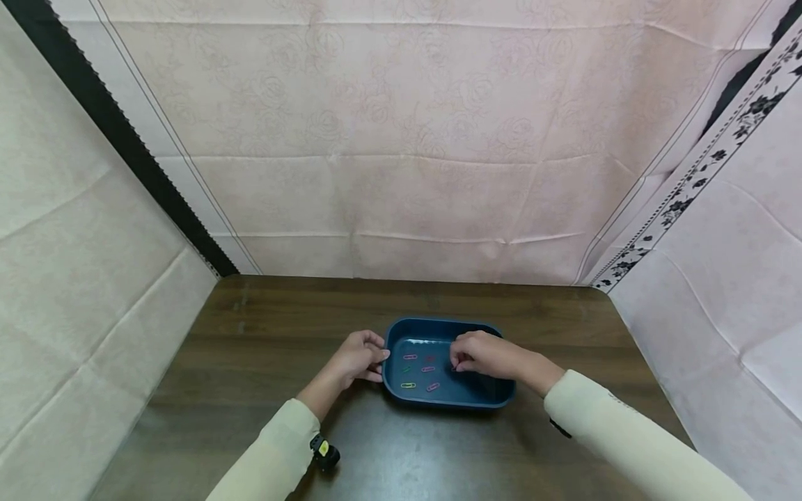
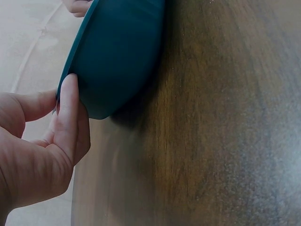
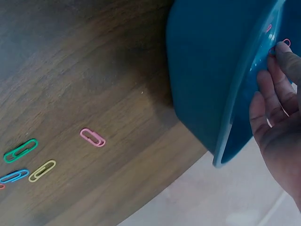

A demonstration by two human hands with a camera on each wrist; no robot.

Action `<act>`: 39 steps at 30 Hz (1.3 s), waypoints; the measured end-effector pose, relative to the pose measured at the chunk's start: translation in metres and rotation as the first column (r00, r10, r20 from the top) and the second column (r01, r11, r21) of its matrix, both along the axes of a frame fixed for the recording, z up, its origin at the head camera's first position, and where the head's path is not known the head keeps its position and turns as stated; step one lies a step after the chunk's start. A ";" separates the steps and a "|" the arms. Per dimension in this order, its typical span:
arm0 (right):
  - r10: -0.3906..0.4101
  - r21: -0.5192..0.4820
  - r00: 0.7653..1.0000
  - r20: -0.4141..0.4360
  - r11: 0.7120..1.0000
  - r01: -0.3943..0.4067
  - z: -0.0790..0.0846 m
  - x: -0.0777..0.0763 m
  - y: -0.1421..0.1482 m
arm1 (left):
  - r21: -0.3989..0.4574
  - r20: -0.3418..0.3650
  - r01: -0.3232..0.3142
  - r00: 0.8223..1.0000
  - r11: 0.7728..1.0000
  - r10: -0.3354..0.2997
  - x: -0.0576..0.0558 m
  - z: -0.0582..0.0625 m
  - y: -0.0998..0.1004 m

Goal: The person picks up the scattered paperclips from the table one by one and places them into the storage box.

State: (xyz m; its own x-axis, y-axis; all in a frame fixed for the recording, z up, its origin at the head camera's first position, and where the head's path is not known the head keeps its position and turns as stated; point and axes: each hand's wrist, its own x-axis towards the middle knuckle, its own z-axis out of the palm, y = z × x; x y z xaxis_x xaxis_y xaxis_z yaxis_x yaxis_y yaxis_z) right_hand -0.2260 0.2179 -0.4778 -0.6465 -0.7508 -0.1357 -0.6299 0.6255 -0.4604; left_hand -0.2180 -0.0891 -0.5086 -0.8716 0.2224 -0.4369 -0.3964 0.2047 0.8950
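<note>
A blue rectangular tray (image 1: pixel 438 402) with raised sides sits on the wooden table. My left hand (image 1: pixel 360 358) holds its left rim, the thumb at the edge and fingers against the outer wall (image 2: pixel 113 61). Over the right half of the tray, my right hand (image 1: pixel 479 353) reaches inside with thumb and fingertips together. They pinch a pinkish-red paper clip (image 3: pixel 287 42), partly hidden by the fingers. On the tray's floor lie several paper clips, among them a yellow clip (image 1: pixel 408 385), a green clip (image 1: pixel 407 369), a red clip (image 1: pixel 430 358) and a pink clip (image 1: pixel 433 387).
In the right wrist view, more paper clips lie on the table outside the tray: a pink one (image 3: pixel 92 137), a green one (image 3: pixel 20 150), a yellow one (image 3: pixel 42 171) and a blue one (image 3: pixel 14 176). Pale patterned cloth (image 1: pixel 401 195) hangs behind the table (image 1: pixel 282 306) and at both sides.
</note>
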 end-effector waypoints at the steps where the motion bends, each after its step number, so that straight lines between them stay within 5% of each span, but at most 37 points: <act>1: 0.005 0.004 1.000 0.003 1.000 -0.005 -0.001 0.000 -0.001 | 0.001 0.002 -0.002 1.000 1.000 0.002 0.000 0.000 0.000; 16: 0.025 0.077 0.994 0.105 0.997 -0.033 -0.011 0.001 -0.015 | -0.007 -0.002 -0.011 1.000 1.000 0.011 -0.001 -0.001 -0.001; 39: 0.026 0.185 0.996 0.088 0.982 -0.042 -0.024 0.003 -0.022 | -0.001 0.009 -0.007 1.000 1.000 0.007 0.000 0.000 0.000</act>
State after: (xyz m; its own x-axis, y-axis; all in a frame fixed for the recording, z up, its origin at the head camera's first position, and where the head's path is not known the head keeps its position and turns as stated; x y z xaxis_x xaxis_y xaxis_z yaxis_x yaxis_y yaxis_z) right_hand -0.2226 0.1962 -0.5020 -0.6010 -0.7286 -0.3285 -0.6157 0.6841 -0.3910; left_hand -0.2180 -0.0888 -0.5083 -0.8690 0.2154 -0.4454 -0.4063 0.2029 0.8909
